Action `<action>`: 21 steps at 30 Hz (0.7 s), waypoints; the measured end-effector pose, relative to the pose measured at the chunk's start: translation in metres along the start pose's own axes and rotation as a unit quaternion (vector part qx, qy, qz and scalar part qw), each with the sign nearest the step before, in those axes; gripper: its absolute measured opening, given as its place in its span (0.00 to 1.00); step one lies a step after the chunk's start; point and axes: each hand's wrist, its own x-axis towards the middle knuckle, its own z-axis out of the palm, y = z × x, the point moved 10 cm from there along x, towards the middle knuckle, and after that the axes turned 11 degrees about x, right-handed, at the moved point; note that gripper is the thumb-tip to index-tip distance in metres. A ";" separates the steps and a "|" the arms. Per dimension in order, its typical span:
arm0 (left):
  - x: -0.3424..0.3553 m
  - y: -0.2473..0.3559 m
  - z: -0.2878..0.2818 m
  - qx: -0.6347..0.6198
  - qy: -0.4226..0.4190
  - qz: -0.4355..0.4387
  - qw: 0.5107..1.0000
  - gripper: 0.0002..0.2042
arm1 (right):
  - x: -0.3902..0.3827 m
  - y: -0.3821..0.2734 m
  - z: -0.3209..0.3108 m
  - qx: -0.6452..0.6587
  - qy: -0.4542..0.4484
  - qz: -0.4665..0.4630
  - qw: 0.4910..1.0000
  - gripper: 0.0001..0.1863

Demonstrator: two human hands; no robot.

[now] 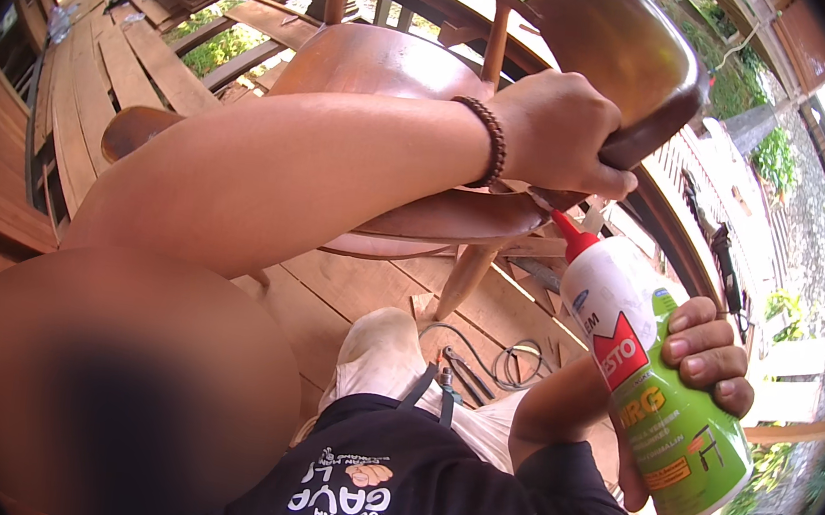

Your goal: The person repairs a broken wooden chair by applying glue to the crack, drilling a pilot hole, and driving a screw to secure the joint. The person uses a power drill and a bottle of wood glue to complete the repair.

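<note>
My left hand (pixel 561 132), with a beaded bracelet at its wrist, reaches across from the left. Its fingers are curled at the edge of a glossy brown curved wooden chair piece (pixel 644 61); part of the grip is hidden. My right hand (pixel 708 359) is wrapped round a green and white glue bottle (pixel 656 384), tilted with its red nozzle (pixel 568 232) up and to the left. The nozzle tip meets, or nearly meets, the wood just below my left hand. A wooden chair seat (pixel 457 214) lies under my left forearm.
Another rounded brown chair part (pixel 383 63) lies beyond my forearm. Pliers (pixel 466 374) and a dark cable (pixel 512 364) rest on the plank floor (pixel 328 294) near my legs. Stacked boards (pixel 161 70) stand at the far left. A blurred patch covers the lower left.
</note>
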 end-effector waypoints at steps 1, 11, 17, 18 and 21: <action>-0.001 0.001 0.003 0.004 -0.009 -0.005 1.000 0.26 | -0.005 -0.005 -0.007 0.002 0.011 -0.007 1.000 0.64; 0.007 0.010 0.004 -0.012 -0.015 -0.032 0.999 0.24 | -0.085 -0.026 -0.104 0.145 0.351 -0.058 0.923 0.57; 0.004 0.009 0.008 -0.003 -0.024 -0.032 0.999 0.17 | -0.174 -0.025 -0.143 0.249 0.589 -0.069 0.766 0.49; 0.002 0.009 0.007 -0.006 -0.022 -0.020 1.000 0.16 | -0.186 -0.022 -0.144 0.267 0.607 -0.069 0.745 0.48; -0.001 0.007 0.002 -0.014 -0.022 -0.017 1.000 0.16 | -0.214 -0.011 -0.148 0.313 0.634 -0.067 0.704 0.47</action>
